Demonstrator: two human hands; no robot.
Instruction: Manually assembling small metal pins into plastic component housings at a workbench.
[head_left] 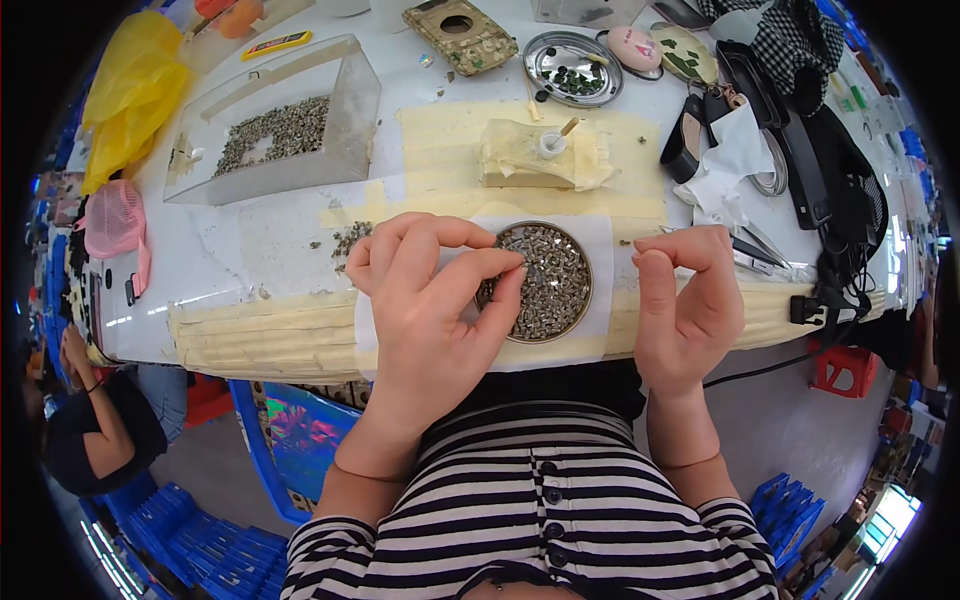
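Observation:
A round dish [587, 300] with a thin metallic rim, filled with small silvery metal pieces [552, 285], sits on a white sheet in front of me. My left hand [430, 300] reaches over the dish's left side. Its thumb and index finger are pinched together above the pieces; whatever they hold is too small to make out. To the right of the dish, my right hand [690, 300] is raised apart from it, with thumb and index fingertips drawn close in a pinch. I cannot make out what is between them. More small pieces [350, 240] lie loose beside my left hand.
A clear plastic box [345, 120] holding similar pieces stands back left. Beyond the dish is a tape-covered block [525, 160] bearing a small white cup [551, 146] with a stick. A metal plate [535, 65] lies farther back; tweezers [765, 245] and black straps [683, 140] are at right.

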